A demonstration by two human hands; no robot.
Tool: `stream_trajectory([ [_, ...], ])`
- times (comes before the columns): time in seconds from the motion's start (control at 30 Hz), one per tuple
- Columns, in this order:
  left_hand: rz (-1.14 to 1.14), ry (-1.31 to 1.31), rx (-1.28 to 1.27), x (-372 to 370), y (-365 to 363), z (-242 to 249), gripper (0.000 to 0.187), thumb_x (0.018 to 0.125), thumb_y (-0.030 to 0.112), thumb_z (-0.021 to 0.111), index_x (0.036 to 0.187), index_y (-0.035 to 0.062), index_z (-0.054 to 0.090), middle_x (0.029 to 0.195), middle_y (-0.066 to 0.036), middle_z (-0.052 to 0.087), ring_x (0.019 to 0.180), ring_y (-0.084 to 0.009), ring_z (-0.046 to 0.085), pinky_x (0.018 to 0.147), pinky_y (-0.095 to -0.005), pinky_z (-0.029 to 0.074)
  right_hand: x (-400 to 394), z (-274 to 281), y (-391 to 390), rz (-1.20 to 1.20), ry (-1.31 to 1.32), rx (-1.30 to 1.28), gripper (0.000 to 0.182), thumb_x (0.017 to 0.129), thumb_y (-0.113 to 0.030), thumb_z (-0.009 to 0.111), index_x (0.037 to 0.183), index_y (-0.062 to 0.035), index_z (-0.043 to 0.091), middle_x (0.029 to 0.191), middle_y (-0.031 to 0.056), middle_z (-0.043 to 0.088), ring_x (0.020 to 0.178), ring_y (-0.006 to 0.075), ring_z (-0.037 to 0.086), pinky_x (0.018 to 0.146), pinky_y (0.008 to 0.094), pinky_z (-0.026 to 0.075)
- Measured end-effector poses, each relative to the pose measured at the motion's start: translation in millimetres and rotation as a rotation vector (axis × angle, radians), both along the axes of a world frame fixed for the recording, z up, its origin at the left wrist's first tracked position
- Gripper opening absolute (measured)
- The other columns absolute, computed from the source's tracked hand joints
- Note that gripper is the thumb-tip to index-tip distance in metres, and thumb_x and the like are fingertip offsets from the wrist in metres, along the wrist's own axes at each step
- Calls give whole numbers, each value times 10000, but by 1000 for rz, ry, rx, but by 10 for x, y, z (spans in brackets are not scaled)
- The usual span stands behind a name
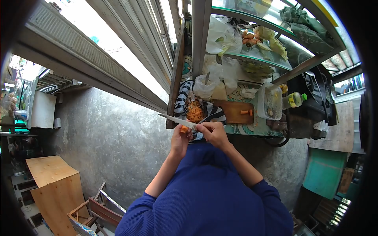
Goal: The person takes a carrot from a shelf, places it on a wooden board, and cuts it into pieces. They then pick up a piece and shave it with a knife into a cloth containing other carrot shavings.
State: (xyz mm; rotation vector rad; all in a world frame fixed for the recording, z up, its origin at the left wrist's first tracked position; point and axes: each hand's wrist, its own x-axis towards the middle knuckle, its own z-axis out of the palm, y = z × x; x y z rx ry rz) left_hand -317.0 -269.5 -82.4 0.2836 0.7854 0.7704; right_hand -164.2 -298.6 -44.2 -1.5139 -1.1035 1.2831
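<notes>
My left hand (pixel 180 142) is closed around a piece of carrot (pixel 184 129), held just in front of the table edge. In my right hand (pixel 213 134) is a knife (pixel 178 120), its blade pointing left and passing over the carrot. The knife's handle is hidden by my fingers. Just beyond the blade, a black-and-white striped plastic bag (pixel 182 98) lies spread around a heap of cut carrot pieces (pixel 194 111). To the right of it, a wooden cutting board (pixel 229 111) carries small carrot pieces (pixel 246 112) near its right end.
A clear plastic container (pixel 270 103) and a bottle with a green cap (pixel 294 100) stand right of the board. White plastic bags (pixel 210 87) lie behind it. Glass shelves (pixel 252 59) with vegetables rise above the table. Folding metal shutters (pixel 98 63) stand at left.
</notes>
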Motion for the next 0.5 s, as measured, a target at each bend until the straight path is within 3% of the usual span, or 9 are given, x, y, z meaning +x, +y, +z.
stream_trajectory([
  [0.13, 54, 122, 46, 6, -1, 18, 312, 898, 325, 371, 1078, 89, 469, 745, 13, 461, 659, -86, 401, 605, -238, 336, -5, 6, -31, 83, -260, 138, 361, 855, -297, 549, 685, 12, 628, 448, -16, 438, 420, 33, 369, 383, 230, 264],
  [0.2, 76, 171, 64, 7, -2, 9, 311, 901, 330, 366, 1067, 93, 478, 734, 20, 456, 650, -73, 391, 590, -224, 320, -28, -36, -49, 88, -234, 45, 361, 835, -364, 547, 730, -35, 649, 461, 56, 466, 408, 121, 389, 419, 297, 294],
  [0.43, 108, 189, 78, -24, -18, -123, 287, 894, 293, 363, 1063, 82, 461, 739, 3, 467, 643, -104, 399, 594, -247, 338, -104, -112, -129, 10, -236, -27, 363, 843, -366, 524, 741, -37, 638, 500, 109, 507, 417, 189, 441, 436, 323, 333],
  [0.5, 115, 174, 67, -27, -17, -124, 281, 890, 282, 365, 1062, 82, 460, 730, 3, 460, 642, -104, 396, 594, -247, 336, -113, -115, -150, 12, -216, 20, 333, 819, -359, 559, 821, -34, 627, 526, 131, 525, 451, 225, 510, 456, 329, 368],
])
